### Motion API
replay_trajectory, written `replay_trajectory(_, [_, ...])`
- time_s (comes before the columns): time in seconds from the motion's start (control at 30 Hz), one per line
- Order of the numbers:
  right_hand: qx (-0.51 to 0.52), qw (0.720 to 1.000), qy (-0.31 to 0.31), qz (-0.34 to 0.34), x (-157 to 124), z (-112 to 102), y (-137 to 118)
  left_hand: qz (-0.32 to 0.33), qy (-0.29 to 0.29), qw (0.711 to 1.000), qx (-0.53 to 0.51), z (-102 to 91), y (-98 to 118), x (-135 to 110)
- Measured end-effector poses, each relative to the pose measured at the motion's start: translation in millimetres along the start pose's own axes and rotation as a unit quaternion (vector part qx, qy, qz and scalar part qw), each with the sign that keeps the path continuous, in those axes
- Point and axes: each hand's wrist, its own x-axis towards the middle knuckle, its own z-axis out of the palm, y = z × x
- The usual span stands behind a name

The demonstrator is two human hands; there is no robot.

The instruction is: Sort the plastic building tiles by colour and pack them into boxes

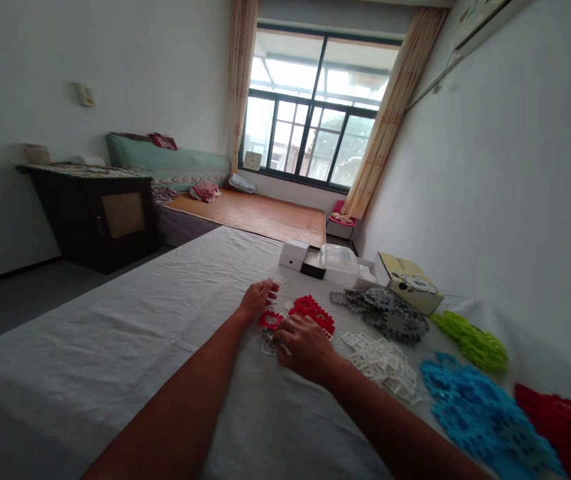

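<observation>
The left hand (258, 299) curves beside a white piece (280, 282), the right hand (309, 343) beside a red piece (264, 320); whether their fingers (286, 327) pinch anything, I cannot tell.

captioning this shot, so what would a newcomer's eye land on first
Probably the bright window, at the far end between curtains. Next, the blue pile and lime pile, vivid on the white sheet at right. Then the left hand and right hand, mid-picture beside red pieces.
</observation>
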Motion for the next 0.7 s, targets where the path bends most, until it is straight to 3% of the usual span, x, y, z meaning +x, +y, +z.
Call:
replay_trajectory(0.1, [0.015, 0.996, 0.079, 0.05, -10, -5, 15, 0.0, 0.0, 1.0, -0.002, -1.0, 1, -1])
replay_trajectory(0.17, [0.05, 0.983, 0.125, 0.124, -21, -13, 42, 0.001, -0.001, 1.0, -0.004, -1.4, 2, -2])
replay_trajectory(0.27, [0.089, 0.939, 0.165, 0.288, -54, -27, 111, -0.004, -0.003, 1.0, -0.002, -1.1, 4, -2])
replay_trajectory(0.33, [0.053, 0.906, 0.17, 0.383, -85, -34, 165, -0.007, -0.004, 1.0, 0.006, -0.4, 4, -2])
replay_trajectory(0.4, [0.003, 0.88, 0.155, 0.45, -116, -38, 212, -0.01, -0.004, 1.0, 0.015, 0.2, 4, -1])
replay_trajectory(0.47, [-0.01, 0.87, 0.138, 0.473, -137, -41, 240, -0.012, -0.005, 1.0, 0.019, 0.6, 4, -1])
replay_trajectory(0.57, [-0.024, 0.879, 0.146, 0.453, -137, -40, 239, -0.01, -0.006, 1.0, 0.015, 0.8, 5, -2])
replay_trajectory(0.63, [-0.011, 0.909, 0.147, 0.391, -118, -36, 211, -0.009, -0.007, 1.0, 0.014, 1.0, 6, -3])
replay_trajectory(0.7, [0.041, 0.948, 0.106, 0.298, -93, -26, 173, -0.01, -0.01, 1.0, 0.018, 1.2, 7, -4])
